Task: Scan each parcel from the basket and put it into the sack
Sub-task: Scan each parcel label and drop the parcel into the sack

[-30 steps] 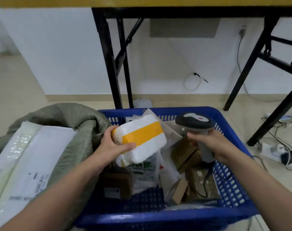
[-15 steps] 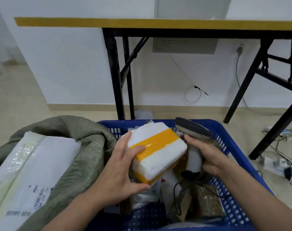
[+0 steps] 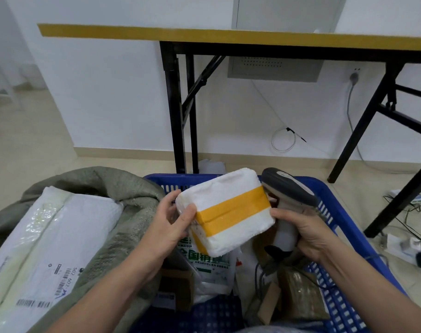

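Observation:
My left hand [image 3: 167,225] grips the left end of a white foam parcel [image 3: 225,200] bound with a yellow tape band, held up over the blue basket [image 3: 335,236]. My right hand [image 3: 303,233] holds the grey barcode scanner [image 3: 288,188] by its handle, with the scanner head right beside the parcel's right end. Several other parcels lie in the basket, among them a white bag with green print [image 3: 210,266] and brown packets [image 3: 300,294]. The grey-green sack [image 3: 118,195] lies open at the left with a white mailer [image 3: 60,236] in its mouth.
A yellow-edged table with black legs [image 3: 174,104] stands just behind the basket, and another black leg frame [image 3: 401,188] slants down at the right. Cables and a power strip [image 3: 406,246] lie on the floor at the right. The scanner's cable trails down into the basket.
The left hand has lifted and turned the foam parcel so its taped face shows. The scanner has come up close against the parcel's right end. The camera has tilted upward.

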